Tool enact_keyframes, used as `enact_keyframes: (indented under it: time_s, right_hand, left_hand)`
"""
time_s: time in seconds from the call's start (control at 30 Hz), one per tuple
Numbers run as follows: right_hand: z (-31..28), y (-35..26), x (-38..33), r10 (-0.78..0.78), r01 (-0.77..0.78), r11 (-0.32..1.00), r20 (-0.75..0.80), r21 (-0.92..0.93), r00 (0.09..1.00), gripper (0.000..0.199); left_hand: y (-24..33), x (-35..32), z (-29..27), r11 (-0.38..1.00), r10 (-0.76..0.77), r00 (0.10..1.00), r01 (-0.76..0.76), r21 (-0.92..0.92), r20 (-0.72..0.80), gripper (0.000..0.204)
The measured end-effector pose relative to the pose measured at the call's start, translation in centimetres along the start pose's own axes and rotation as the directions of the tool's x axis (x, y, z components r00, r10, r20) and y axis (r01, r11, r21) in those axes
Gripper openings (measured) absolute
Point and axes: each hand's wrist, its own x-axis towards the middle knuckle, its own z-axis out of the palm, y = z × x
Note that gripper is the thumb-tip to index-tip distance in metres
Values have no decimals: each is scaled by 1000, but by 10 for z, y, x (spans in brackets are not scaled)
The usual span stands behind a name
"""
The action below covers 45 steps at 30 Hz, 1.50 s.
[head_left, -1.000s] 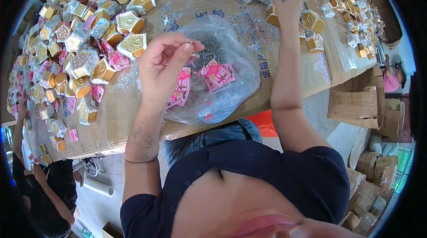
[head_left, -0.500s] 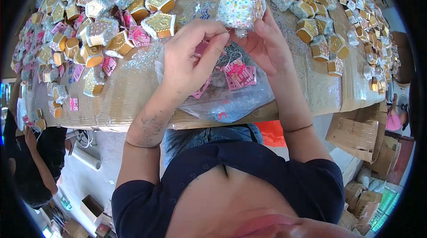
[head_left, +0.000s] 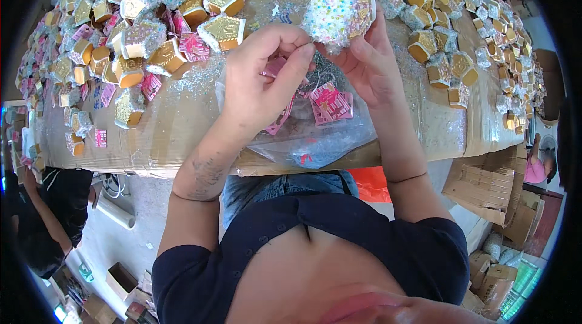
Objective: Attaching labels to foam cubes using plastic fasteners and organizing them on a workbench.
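A small house-shaped ornament, its roof crusted with white and pastel beads and its side brown and white, is held up in my right hand. The fingers grip it from below and along its right side. Just left of its lower corner, my left hand has thumb and forefinger pressed together; what they pinch is too small to make out. Below the hands, pink printed tags lie on a clear plastic bag, with thin, tangled strings beside them.
A pile of gold and glittery house ornaments mixed with pink tags covers the table's left side. More ornaments spread over the right. Cardboard covers the tabletop. An open carton stands at lower right; another person's arm shows at left.
The ornament has shifted a little to the right and turned slightly in my right hand. My left hand keeps its pinch, moving barely at all.
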Motion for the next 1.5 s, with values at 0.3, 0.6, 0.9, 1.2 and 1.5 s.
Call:
enact_keyframes:
  time_s: [0.3, 0.6, 0.9, 1.2, 1.5]
  right_hand:
    - [-3, 4, 2, -93, 88, 973, -10, -215, 996, 83]
    - [-9, -6, 6, -297, 348, 814, 182, -465, 937, 84]
    - [-6, -11, 2, -78, 64, 911, -16, -408, 997, 70]
    - [-10, -9, 4, 122, -141, 951, -84, -274, 989, 63]
    - [-10, -13, 3, 105, -125, 922, -74, -366, 992, 66]
  left_hand:
    - [4, 3, -7, 983, -66, 998, 63, 175, 12, 5]
    - [4, 4, -5, 974, -224, 974, 223, 32, 29, 5]
    - [-3, 3, -1, 910, 105, 994, -106, 401, 24, 9]
    - [0, 2, -1, 971, -50, 998, 43, 235, 22, 6]
    - [5, 10, -10, 919, -334, 927, 361, -158, 174, 6]
